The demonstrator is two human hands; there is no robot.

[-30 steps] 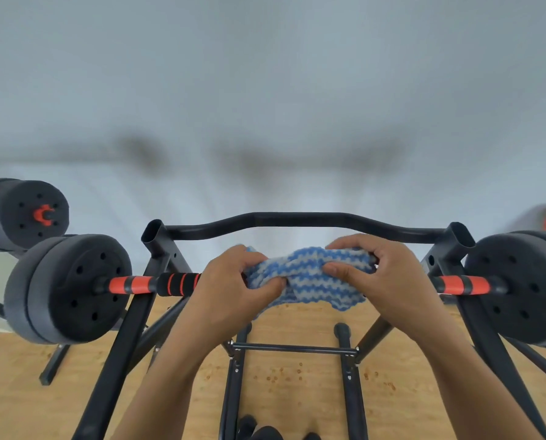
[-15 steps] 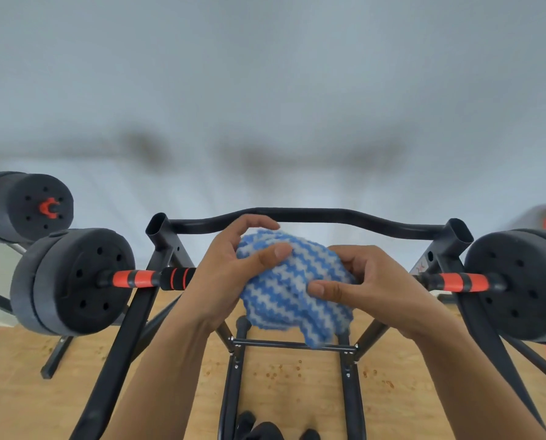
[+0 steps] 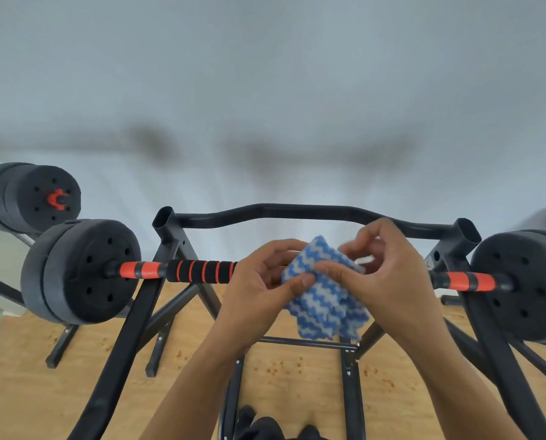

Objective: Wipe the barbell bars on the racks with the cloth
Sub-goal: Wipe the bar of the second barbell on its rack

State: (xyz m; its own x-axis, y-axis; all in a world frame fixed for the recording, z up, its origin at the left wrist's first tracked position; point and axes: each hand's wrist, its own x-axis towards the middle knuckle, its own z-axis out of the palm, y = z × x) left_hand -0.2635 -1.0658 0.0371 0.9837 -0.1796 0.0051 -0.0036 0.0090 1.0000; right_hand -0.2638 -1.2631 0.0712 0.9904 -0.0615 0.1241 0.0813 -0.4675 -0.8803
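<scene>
Cloth (image 3: 324, 300) betw. both hands — left (image 3: 259, 292) & right (image 3: 389, 274) pinch it.

No readable text, label, brand, number or sign anywhere in frame. Weight plates (image 3: 81, 271) at left and right edges: plain black faces, only holes, no markings legible. Barbell bar (image 3: 198, 270): orange and black bands, no lettering. Rack (image 3: 170, 230) uprights: bare black tube; faint pale mark on right upright near right edge, too small and blurred to read. Cloth (image 3: 324, 300): blue-white zigzag weave, no tag visible.
</scene>
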